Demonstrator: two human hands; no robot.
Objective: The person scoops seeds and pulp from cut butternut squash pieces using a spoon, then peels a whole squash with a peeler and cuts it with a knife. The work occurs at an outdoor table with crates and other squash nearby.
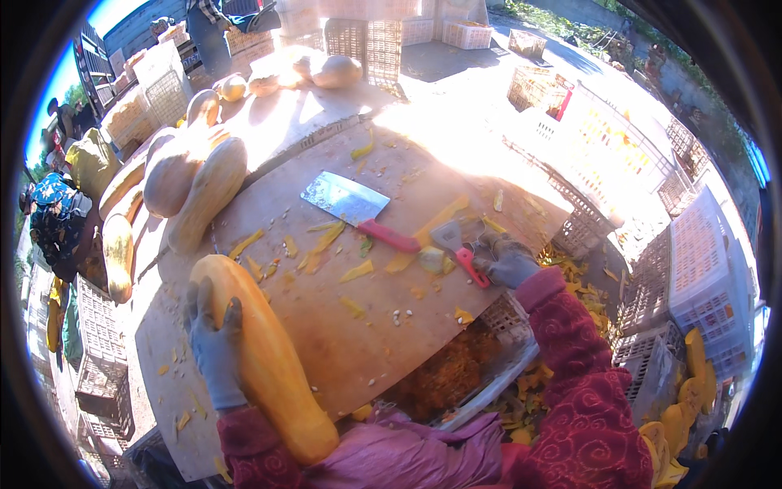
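My left hand (215, 336), in a grey work glove, grips the upper part of a long peeled orange squash (263, 348), which lies aslant over the near left part of the wooden board (366, 330). At the board's right side, my gloved right hand (504, 260) is beside a peeler with a red handle (471, 267) and a grey metal head; its fingers are partly hidden, and I cannot tell whether they touch it. A cleaver (348, 198) with a red handle lies flat mid-board, among strips of peel and seeds. A cut end piece (431, 259) lies beside the peeler.
Unpeeled squashes (211, 189) lie at the far left. A crate of orange pulp (452, 367) stands below the board's near edge. Peelings (574, 275) heap at the right, near stacked plastic crates (702, 275) and peeled squash pieces (675, 422). People (208, 36) are at the back left.
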